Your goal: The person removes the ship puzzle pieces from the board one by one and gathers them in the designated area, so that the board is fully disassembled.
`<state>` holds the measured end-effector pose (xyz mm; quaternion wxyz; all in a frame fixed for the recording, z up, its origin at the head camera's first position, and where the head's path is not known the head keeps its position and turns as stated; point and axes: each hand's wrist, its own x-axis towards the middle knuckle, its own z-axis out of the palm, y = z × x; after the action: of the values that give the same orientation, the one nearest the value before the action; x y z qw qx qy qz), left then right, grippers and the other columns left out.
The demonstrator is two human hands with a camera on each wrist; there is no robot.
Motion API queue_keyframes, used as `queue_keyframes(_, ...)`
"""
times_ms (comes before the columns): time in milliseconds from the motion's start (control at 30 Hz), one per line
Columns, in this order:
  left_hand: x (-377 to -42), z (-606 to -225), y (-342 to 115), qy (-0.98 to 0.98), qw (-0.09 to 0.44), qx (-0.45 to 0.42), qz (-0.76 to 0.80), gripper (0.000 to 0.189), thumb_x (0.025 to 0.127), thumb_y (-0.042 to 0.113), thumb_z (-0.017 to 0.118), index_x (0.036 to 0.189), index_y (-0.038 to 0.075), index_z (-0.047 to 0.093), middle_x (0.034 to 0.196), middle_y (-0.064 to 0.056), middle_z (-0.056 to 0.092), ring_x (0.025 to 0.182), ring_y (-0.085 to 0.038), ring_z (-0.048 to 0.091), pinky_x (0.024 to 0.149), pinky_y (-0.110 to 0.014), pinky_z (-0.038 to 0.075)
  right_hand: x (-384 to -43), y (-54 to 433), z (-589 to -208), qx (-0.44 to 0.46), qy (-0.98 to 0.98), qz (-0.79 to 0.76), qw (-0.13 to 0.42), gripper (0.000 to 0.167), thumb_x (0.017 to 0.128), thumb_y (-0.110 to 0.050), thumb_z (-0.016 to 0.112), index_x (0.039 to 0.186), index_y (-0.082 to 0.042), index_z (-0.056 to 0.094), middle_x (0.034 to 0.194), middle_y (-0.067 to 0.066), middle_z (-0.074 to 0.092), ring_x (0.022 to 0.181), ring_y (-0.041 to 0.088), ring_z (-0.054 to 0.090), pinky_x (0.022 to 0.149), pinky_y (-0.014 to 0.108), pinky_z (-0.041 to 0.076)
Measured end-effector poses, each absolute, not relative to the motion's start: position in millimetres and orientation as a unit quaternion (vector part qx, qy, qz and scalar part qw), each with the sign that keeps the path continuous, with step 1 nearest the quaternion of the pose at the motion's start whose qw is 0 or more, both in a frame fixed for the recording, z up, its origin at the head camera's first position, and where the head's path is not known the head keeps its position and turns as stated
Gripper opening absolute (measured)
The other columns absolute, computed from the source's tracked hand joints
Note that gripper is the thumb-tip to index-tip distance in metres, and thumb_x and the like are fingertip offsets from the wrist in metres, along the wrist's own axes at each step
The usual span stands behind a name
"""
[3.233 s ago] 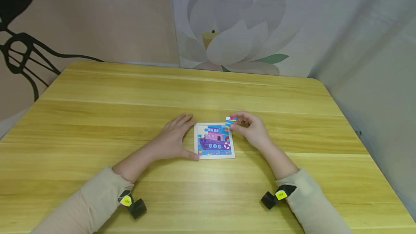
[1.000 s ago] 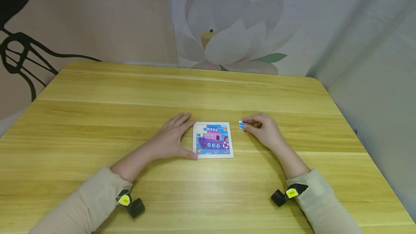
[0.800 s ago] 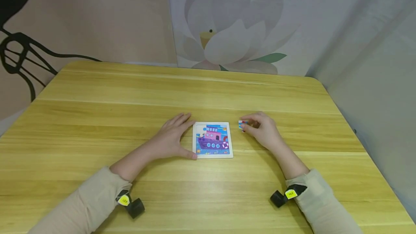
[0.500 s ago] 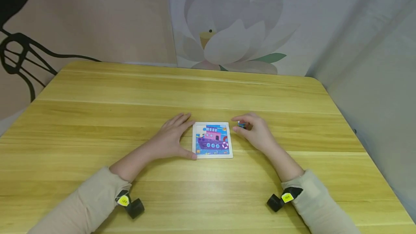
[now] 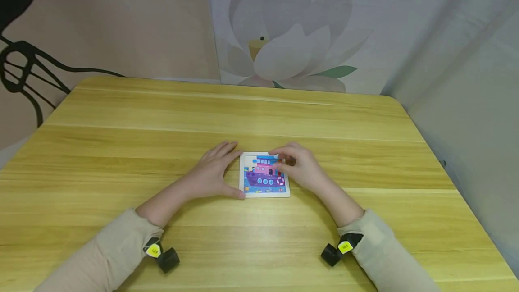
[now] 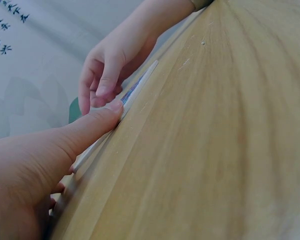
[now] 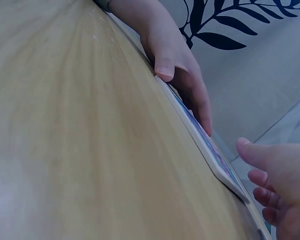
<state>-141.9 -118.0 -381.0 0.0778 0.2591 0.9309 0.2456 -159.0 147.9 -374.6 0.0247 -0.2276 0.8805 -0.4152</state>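
Observation:
A small square jigsaw puzzle [image 5: 265, 178] with a purple and pink boat lies in a white frame [image 5: 267, 195] on the table. A pale bare patch shows at its upper left. My left hand [image 5: 211, 172] is spread along the frame's left side, thumb at the near corner and index finger at the far corner. My right hand [image 5: 302, 170] reaches over the puzzle's upper right, thumb and index finger apart with nothing seen between them. The blue-striped puzzle piece is hidden from view. In the left wrist view, the left thumb [image 6: 102, 120] presses the frame's edge.
The wooden table [image 5: 259, 238] extends around the puzzle on all sides. Behind it hangs a pale curtain [image 5: 162, 21] with a printed flower [image 5: 292, 53]. A black camera [image 5: 168, 260] is strapped to the left wrist, another camera [image 5: 331, 254] to the right.
My right hand carried the piece rightward off the puzzle, then its fingers parted. It has moved left over the puzzle, and the piece has gone out of sight. My left hand stays in place.

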Motion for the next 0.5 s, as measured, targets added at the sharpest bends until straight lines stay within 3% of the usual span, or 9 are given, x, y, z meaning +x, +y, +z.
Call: queue_keyframes(500, -142.4, -381.5, -118.0, 0.929, 0.076, 0.262, 0.249, 0.121, 0.058, 0.076, 0.072, 0.15, 0.007, 0.032, 0.157, -0.014, 0.015, 0.143, -0.035, 0.006, 0.11, -0.06, 0.009, -168.2, 128.0, -376.2, -0.271, 0.888, -0.369, 0.054, 0.031, 0.086, -0.019, 0.074, 0.116, -0.015, 0.07, 0.096, -0.001, 0.06, 0.081, 0.016, 0.051, 0.07, 0.031, 0.047)
